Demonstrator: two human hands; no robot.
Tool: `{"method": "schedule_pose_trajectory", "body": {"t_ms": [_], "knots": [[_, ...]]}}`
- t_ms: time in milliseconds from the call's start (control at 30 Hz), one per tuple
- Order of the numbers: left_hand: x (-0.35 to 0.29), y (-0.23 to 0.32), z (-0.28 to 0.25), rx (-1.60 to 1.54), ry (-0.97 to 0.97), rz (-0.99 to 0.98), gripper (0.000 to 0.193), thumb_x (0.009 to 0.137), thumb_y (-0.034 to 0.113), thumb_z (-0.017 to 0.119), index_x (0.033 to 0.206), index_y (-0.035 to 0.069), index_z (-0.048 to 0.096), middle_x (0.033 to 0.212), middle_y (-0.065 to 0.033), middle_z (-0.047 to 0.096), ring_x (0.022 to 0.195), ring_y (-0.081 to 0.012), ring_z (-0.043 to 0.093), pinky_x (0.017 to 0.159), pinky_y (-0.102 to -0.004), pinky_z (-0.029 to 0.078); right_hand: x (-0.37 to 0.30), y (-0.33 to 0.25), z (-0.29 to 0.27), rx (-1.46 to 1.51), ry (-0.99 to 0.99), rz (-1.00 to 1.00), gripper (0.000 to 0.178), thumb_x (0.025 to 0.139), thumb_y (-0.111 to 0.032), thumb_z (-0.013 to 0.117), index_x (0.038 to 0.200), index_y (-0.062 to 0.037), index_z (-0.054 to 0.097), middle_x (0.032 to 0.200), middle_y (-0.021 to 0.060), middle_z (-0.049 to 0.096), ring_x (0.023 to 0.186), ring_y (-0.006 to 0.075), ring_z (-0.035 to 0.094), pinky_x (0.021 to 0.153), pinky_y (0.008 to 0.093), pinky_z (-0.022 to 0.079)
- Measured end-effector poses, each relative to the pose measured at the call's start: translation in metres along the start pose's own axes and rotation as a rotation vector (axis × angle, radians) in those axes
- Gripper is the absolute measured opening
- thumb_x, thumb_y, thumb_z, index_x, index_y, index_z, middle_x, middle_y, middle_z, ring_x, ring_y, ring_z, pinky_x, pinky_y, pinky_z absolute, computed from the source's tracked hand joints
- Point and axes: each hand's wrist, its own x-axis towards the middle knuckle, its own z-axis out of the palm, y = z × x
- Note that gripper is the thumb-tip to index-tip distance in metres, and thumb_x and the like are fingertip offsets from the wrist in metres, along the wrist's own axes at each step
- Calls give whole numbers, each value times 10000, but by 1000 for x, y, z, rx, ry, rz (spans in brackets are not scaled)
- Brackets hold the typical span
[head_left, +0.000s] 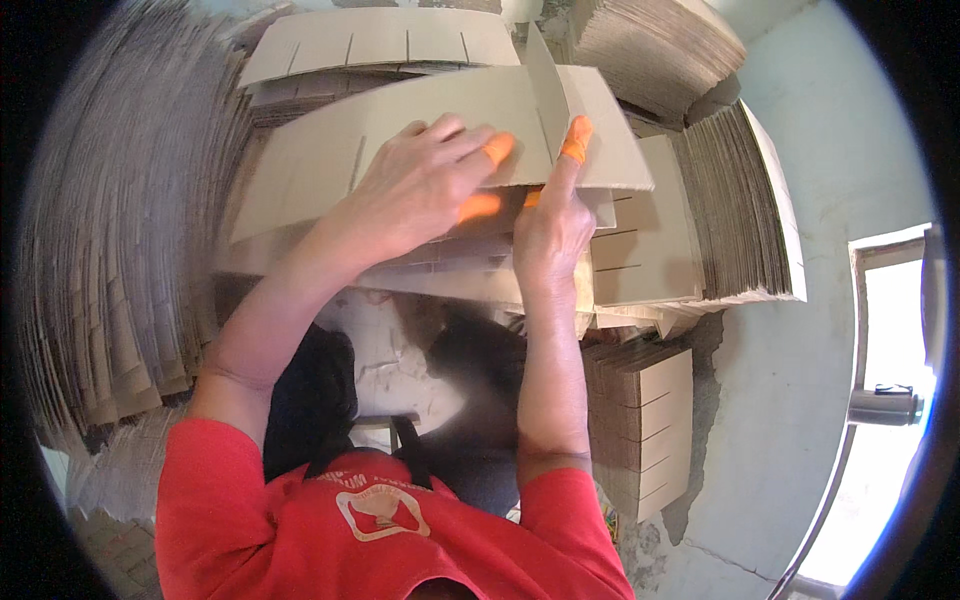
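A long slotted cardboard sheet (300,170) lies in front of me, tilted, with dark slots cut across it. A narrow cardboard strip (545,85) stands up from its right part, crossing it. My left hand (430,180) is closed on the sheet's near edge, fingers on top and thumb below; orange covers wrap its fingertips. My right hand (553,230) grips the near edge where the strip meets the sheet. Its index finger, in an orange cover, lies along the strip, and its thumb is mostly hidden under the edge.
Slotted cardboard (380,40) lies stacked behind the sheet. Tall cardboard stacks (130,200) fill the left side. More stacks stand at the back right (655,50), right (735,200) and lower right (640,430). A pale wall (780,400) and a bright window (895,330) bound the right.
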Motion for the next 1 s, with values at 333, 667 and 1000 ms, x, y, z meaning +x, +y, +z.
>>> {"method": "schedule_pose_trajectory", "body": {"t_ms": [333, 667, 1000], "knots": [[-99, -18, -20, 0, -349, -394, 1106, 653, 232, 855, 1534, 58, 209, 1340, -193, 529, 1222, -372, 511, 1022, -462, 402, 93, -11, -44, -300, -239, -179, 214, 817, 33, 534, 1014, 35, 618, 882, 254, 675, 893, 421, 670, 752, 506, 538], [-87, -43, -20, -126, -334, -407, 1116, 610, 123, 853, 1545, 149, 244, 1216, -174, 598, 1148, -393, 540, 991, -453, 438, 161, 10, -23, -234, -677, -117, 264, 698, 140, 552, 947, 81, 615, 787, 221, 654, 603, 315, 666, 429, 414, 472], [-103, -75, -24, 152, -521, -489, 1030, 742, 153, 782, 1565, 151, 162, 1283, -191, 574, 1221, -372, 514, 1025, -444, 427, 154, 10, 43, 126, -847, 266, 318, 811, 89, 536, 1115, 6, 582, 756, 141, 652, 447, 224, 556, 360, 352, 422]]}}
